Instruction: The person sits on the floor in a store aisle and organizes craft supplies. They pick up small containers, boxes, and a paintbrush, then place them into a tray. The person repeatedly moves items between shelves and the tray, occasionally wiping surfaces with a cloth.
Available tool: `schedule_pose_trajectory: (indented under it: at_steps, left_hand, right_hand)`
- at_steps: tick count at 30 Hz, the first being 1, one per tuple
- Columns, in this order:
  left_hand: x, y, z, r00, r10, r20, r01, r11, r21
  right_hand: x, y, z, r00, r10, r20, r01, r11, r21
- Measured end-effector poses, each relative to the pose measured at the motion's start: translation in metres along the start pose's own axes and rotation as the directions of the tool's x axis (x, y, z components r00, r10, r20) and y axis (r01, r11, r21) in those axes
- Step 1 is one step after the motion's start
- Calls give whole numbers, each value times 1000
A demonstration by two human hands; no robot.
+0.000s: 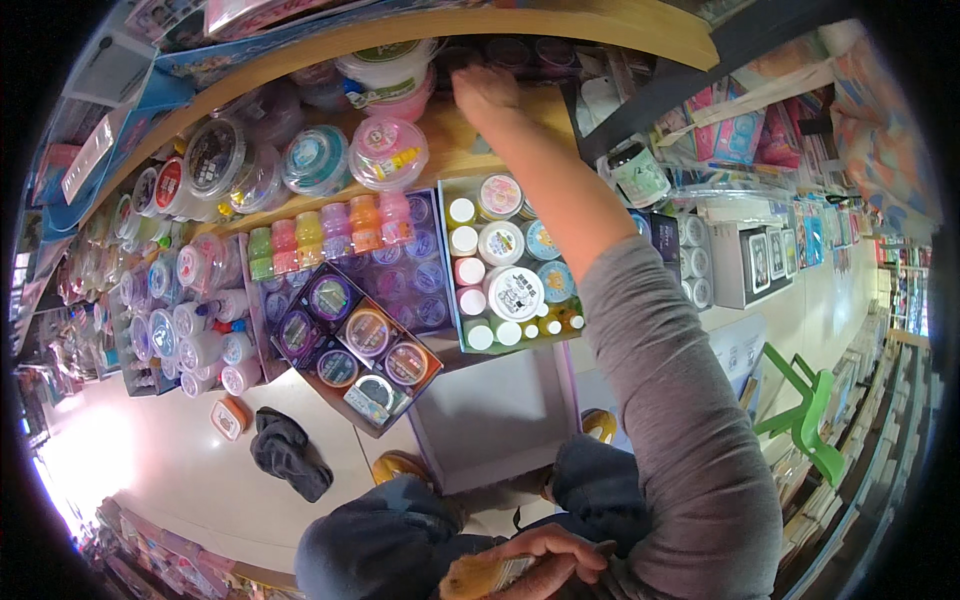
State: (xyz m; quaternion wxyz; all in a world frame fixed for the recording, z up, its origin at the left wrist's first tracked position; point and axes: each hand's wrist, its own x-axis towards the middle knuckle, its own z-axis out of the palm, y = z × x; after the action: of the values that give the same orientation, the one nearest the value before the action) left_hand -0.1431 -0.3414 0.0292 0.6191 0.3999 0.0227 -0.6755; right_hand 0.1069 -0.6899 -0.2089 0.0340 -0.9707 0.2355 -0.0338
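Observation:
My right hand (pixel 487 94) reaches far forward under the wooden shelf board, above a bare stretch of the lower wooden shelf (pixel 544 112). Its fingers are in shadow close to dark round tubs (pixel 506 52), so whether it holds anything is unclear. Left of it stands a stack of clear-lidded tubs (pixel 386 82). Low in front of my body, my left hand (pixel 559 559) grips a brush with tan bristles (pixel 469 579). Below the reaching arm sits a light-blue box of white-lidded jars (pixel 516 294).
An open grey box (pixel 495 420) stands on the floor between my feet. A tilted box of putty tins (pixel 356 337) overlaps a purple tray (pixel 431 300). On the tiles lie a dark cloth (pixel 289 454) and an orange-rimmed tub (pixel 229 418). A green plastic stool (pixel 810 420) is at right.

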Motion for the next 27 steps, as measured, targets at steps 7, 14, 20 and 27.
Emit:
schedule_pose_trajectory:
  at_steps: [7, 14, 20, 27]
  left_hand:
    - [-8, 6, 5, 1000, -7, 6, 7, 1000, 7]
    - [-10, -1, 10, 981, 140, -136, -148, 987, -57]
    - [-7, 1, 16, 990, -9, -139, 11, 1000, 14]
    - [1, -23, 22, 947, 42, -317, -34, 999, 32]
  right_hand:
    - [-120, -12, -42, 981, -171, 91, 89, 816, 571]
    - [-334, 135, -85, 720, -206, 662, -246, 817, 522]
    - [-366, 268, -42, 668, 494, 557, -743, 495, 452]
    - [-356, 299, -6, 425, 196, 884, -862, -211, 461]
